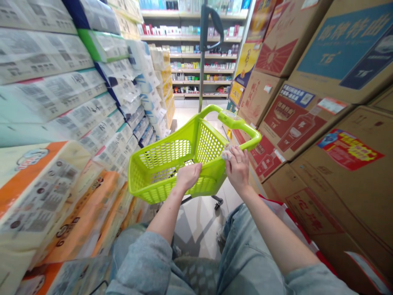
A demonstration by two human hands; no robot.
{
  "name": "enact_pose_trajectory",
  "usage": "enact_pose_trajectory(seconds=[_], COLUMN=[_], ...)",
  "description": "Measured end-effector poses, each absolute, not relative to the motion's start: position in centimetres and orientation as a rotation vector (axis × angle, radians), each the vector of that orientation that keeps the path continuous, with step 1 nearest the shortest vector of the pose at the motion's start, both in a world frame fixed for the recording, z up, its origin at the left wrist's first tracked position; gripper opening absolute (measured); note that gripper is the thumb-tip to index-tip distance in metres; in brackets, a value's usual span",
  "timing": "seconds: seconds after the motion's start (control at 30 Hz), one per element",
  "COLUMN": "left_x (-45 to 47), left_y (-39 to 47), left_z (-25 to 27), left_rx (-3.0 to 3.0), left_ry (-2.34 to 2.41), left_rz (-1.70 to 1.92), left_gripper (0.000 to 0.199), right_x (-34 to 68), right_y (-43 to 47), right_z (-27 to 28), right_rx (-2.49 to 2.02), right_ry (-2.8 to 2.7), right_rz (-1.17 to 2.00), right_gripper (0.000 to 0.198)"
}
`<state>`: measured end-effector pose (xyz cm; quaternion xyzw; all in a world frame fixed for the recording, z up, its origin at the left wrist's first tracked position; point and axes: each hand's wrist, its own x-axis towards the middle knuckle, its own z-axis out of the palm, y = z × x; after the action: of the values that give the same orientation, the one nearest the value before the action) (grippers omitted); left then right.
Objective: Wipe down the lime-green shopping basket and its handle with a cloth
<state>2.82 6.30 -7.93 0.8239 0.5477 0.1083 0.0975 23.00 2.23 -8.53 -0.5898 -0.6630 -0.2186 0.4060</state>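
Observation:
A lime-green plastic shopping cart (172, 189) stands crosswise before me, its perforated basket to the left and its looped handle to the upper right. My left hand (188, 177) is closed over the near rim of the basket. At the basket's right corner, below the handle, my right hand (238, 166) presses a crumpled whitish cloth (227, 152) against the green plastic. A ring shows on one finger of that hand. The basket's inside is partly visible through its open top, and part of its floor lies behind my left hand.
Stacked tissue packs (52, 53) line the left side. Cardboard cartons (325, 180) rise on the right. A dark pole with a handle (202, 57) stands beyond the cart, before shelves (190, 39) of small goods. A black caster (217, 203) rests on the tiled floor.

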Motion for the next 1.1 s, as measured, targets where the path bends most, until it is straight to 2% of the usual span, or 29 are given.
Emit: enact_pose_trajectory(seconds=[0.3,0.57,1.0,1.1], left_x=[4.3,4.4,4.5,2.7], left_y=[5.9,5.8,5.6,5.6], left_z=[-8.0,-8.0,-7.8,-8.0], left_rx=[2.415,2.364,2.575,2.598], left_ry=[1.572,1.583,1.389,1.360], left_rz=[0.346,0.310,0.305,0.236], left_gripper=[0.066,0.070,0.037,0.036], right_x=[18.9,23.1,23.5,23.7], right_y=[3.9,4.2,5.5,5.6], right_z=[-9.8,-8.2,-7.3,-7.1], right_rx=[-1.387,-1.514,-1.662,-1.674], right_ry=[-1.984,-1.974,-1.879,-1.880], right_rz=[-0.434,-0.624,-0.732,-0.737], right_gripper=[0.025,0.027,0.029,0.030])
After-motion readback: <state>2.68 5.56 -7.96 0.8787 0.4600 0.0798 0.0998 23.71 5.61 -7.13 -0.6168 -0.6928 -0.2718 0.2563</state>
